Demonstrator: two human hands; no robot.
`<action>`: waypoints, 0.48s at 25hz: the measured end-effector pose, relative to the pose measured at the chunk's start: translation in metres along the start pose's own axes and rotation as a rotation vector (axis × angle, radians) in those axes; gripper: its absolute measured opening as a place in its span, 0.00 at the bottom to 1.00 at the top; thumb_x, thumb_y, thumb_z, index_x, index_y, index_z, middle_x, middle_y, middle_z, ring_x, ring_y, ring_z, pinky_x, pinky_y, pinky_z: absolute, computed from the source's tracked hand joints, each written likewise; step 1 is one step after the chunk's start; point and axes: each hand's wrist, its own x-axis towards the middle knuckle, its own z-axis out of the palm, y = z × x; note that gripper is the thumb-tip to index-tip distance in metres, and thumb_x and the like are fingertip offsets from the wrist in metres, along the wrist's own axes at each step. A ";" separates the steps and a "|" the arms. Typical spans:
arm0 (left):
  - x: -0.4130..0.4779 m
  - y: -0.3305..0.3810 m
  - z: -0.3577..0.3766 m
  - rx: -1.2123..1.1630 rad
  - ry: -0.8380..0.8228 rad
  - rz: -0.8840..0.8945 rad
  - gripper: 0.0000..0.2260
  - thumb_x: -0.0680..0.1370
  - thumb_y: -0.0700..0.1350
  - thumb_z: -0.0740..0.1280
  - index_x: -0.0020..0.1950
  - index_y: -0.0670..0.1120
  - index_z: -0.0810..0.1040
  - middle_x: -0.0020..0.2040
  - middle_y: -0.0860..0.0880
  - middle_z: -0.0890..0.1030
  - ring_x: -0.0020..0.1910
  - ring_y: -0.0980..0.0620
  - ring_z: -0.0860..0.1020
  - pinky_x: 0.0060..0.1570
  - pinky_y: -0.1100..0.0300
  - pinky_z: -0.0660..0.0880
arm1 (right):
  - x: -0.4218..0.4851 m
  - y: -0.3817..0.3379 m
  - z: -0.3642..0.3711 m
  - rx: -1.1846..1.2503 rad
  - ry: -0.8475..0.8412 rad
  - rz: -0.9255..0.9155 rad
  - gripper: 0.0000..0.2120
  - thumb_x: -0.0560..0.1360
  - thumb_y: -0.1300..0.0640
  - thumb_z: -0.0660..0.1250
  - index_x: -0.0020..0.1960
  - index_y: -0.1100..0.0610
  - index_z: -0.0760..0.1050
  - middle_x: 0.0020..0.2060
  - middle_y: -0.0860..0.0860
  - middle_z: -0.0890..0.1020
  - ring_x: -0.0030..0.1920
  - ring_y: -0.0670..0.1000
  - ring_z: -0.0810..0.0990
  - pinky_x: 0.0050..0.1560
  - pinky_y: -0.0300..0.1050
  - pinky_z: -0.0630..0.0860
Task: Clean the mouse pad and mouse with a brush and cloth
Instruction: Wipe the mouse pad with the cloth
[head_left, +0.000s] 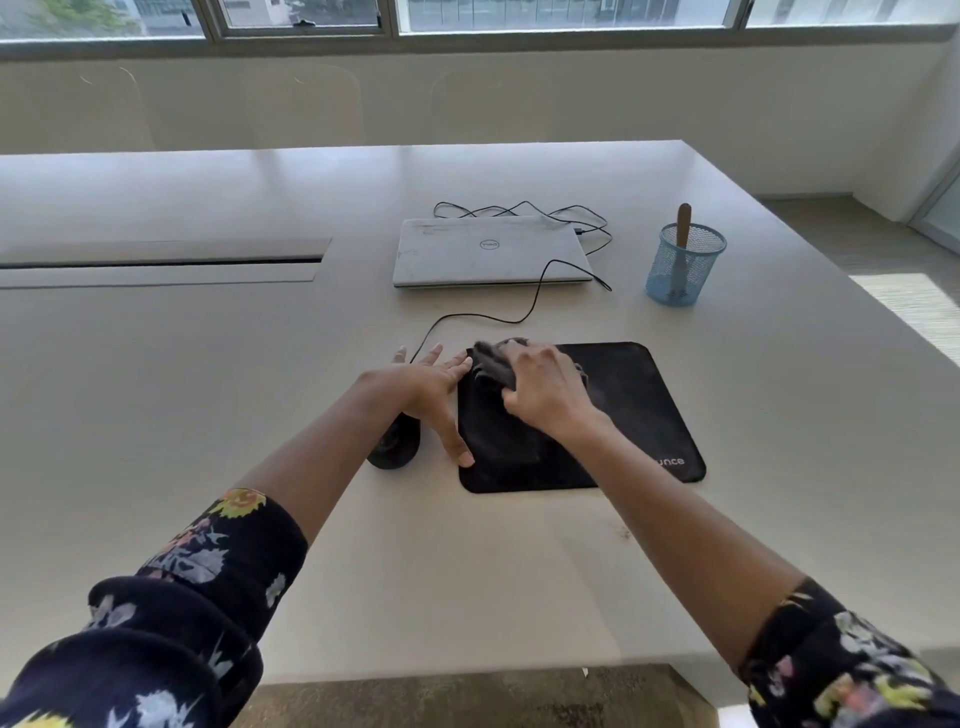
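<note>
Head view: cloth-wiping step on the mouse pad (634, 410), judged partway. Grey cloth (493, 358) bunched under the right hand (545, 397), fingers curled round it, at the pad's far left corner. Left hand (431, 384) flat, fingers straight, holding nothing, bracing the pad's left edge. Wired mouse (389, 453) just left of the pad. Brush (683, 221) upright in a mesh cup (675, 283) beyond the pad's far right corner. Next, probably: strokes rightward across the pad, with firm bracing.
</note>
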 end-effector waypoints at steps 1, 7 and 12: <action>0.000 0.000 -0.001 0.009 0.000 0.001 0.68 0.52 0.72 0.76 0.79 0.54 0.37 0.78 0.59 0.37 0.75 0.55 0.30 0.71 0.42 0.29 | -0.005 -0.002 0.005 -0.054 -0.014 -0.056 0.17 0.72 0.58 0.66 0.60 0.56 0.75 0.56 0.55 0.80 0.59 0.57 0.77 0.58 0.51 0.75; -0.002 0.006 -0.005 0.085 -0.010 -0.017 0.68 0.53 0.74 0.74 0.79 0.52 0.36 0.79 0.57 0.37 0.76 0.53 0.32 0.71 0.41 0.29 | -0.051 0.005 0.001 -0.084 -0.162 -0.400 0.21 0.72 0.62 0.65 0.66 0.55 0.76 0.68 0.49 0.75 0.73 0.52 0.66 0.70 0.55 0.64; -0.007 0.007 -0.005 0.066 0.003 -0.014 0.68 0.54 0.72 0.75 0.79 0.52 0.36 0.79 0.58 0.37 0.76 0.55 0.31 0.71 0.42 0.29 | -0.088 0.028 -0.015 0.113 -0.195 -0.406 0.19 0.74 0.45 0.65 0.61 0.50 0.79 0.66 0.46 0.76 0.71 0.44 0.65 0.74 0.41 0.55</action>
